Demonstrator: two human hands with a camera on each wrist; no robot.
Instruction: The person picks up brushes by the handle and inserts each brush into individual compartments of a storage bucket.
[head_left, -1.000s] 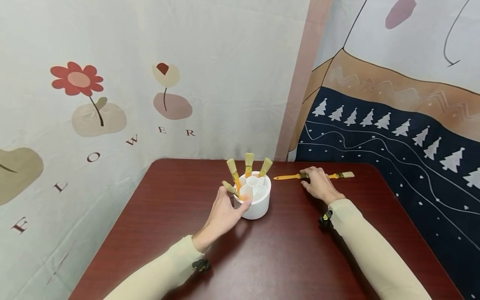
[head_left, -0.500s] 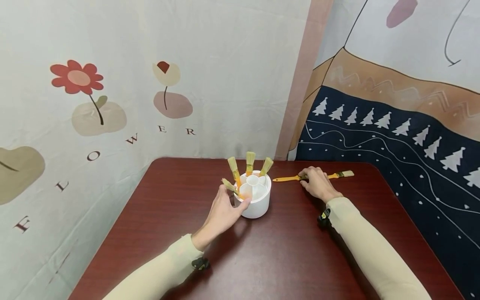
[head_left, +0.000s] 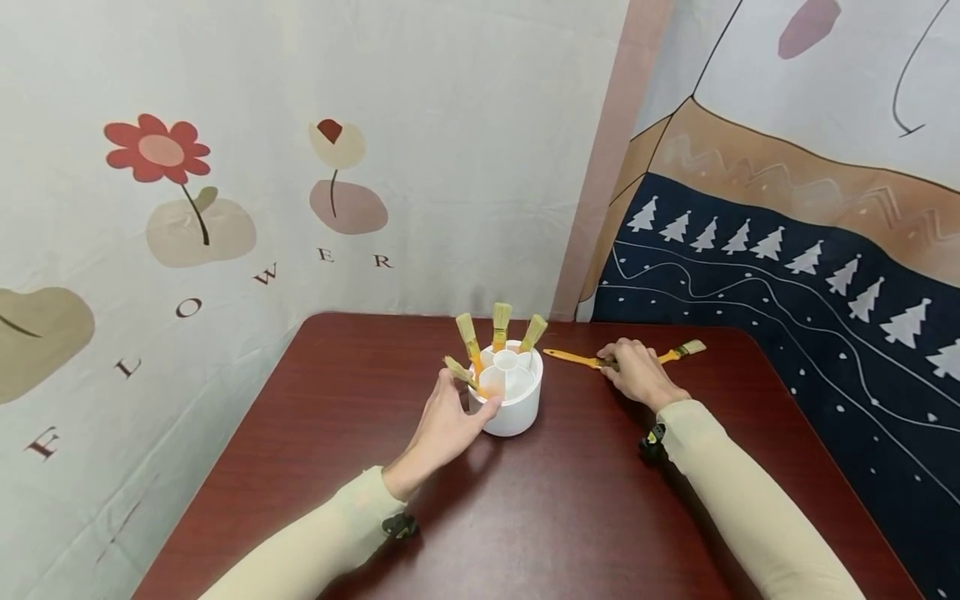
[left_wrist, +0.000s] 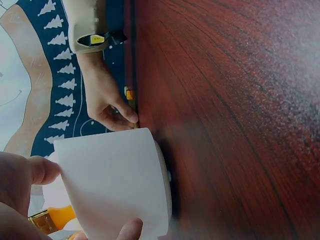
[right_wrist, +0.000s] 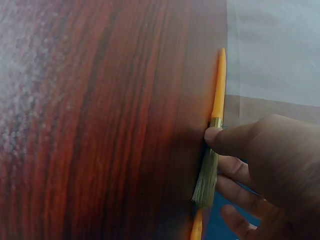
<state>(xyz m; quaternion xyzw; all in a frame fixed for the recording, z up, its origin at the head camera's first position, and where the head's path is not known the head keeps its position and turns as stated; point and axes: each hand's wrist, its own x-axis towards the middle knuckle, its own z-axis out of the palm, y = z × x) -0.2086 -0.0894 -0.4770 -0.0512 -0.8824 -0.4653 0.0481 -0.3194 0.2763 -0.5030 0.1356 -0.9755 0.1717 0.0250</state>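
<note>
Loose paintbrush (head_left: pixel 622 357) now tilted, under right hand (head_left: pixel 636 372) grip

You have a dark red wooden table (head_left: pixel 570 517) set into a corner. Behind the table's far left edge hangs a pale flower-print cloth (head_left: pixel 300 125); along the table's right side hangs a cloth with white trees on navy (head_left: pixel 787 275).

Both my arms reach forward, a hand at work on each side.

My left hand (head_left: pixel 444 425) curves round something, thumb on one side and fingers (left_wrist: pixel 42 169) on the other, wrist slightly raised. My right hand (head_left: pixel 637 372) lies low and palm-down, its fingers (right_wrist: pixel 227 140) curled and pinching. Both forearms are in cream sleeves, with a small black clip at each wrist.
</note>
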